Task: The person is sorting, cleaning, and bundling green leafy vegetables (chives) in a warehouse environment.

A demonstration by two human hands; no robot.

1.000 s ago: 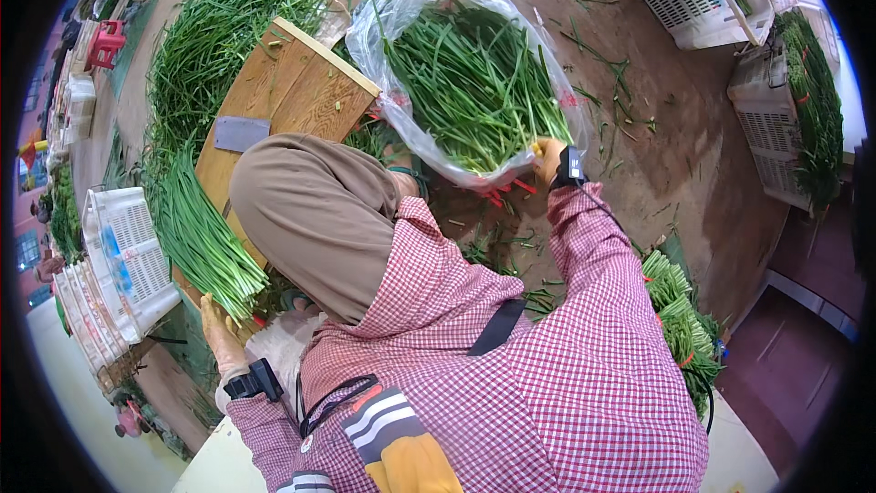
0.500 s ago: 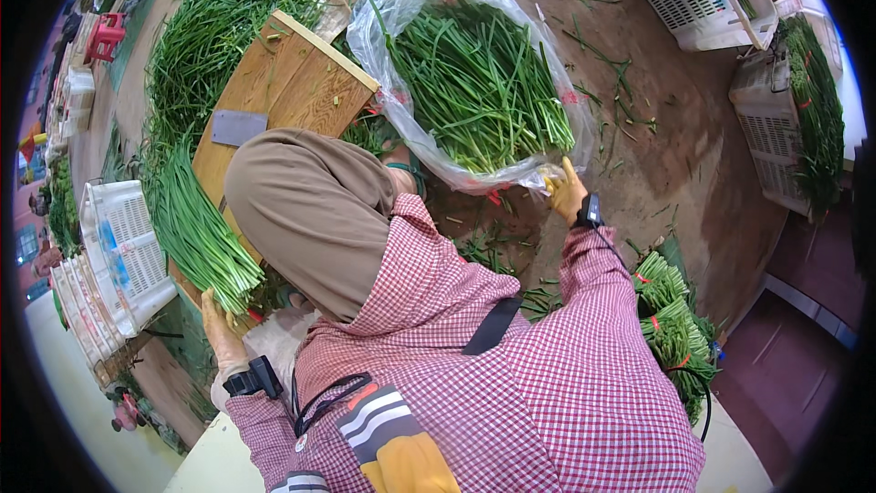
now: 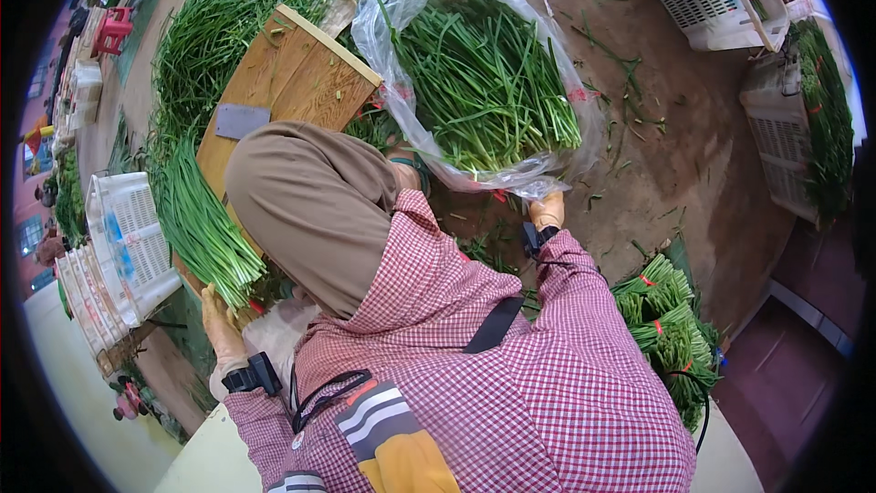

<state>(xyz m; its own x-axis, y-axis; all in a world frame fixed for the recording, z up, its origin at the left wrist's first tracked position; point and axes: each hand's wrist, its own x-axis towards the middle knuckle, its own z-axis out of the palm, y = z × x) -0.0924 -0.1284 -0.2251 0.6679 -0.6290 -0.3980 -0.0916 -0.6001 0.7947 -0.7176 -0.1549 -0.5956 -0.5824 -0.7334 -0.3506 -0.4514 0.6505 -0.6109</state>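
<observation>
A clear plastic bag [image 3: 584, 141] with red markings lies wide-mouthed on the floor ahead of me, full of long green chives [image 3: 484, 82]. My right hand [image 3: 547, 211] is at the near rim of this bag, its fingers closed on the plastic. To my left, a bundle of long chives [image 3: 203, 219] lies partly along a wooden board, its pale stem ends toward me. Next to those ends my left hand [image 3: 220, 327] rests with fingers stretched out, touching or almost touching the stems. A flat grey metal plate [image 3: 241, 121] lies on the wooden board [image 3: 301, 78].
Loose chives [image 3: 214, 36] are heaped beyond the board. Tied green bunches [image 3: 671, 329] sit by my right arm. White plastic crates stand at the left [image 3: 137, 242] and far right [image 3: 698, 0]. Scraps litter the brown floor [image 3: 657, 164]. My bent knee [image 3: 292, 192] separates board and bag.
My right hand has moved left and a little nearer along the bag's rim, and its fingers have closed on the plastic. The left hand has stayed by the stem ends.
</observation>
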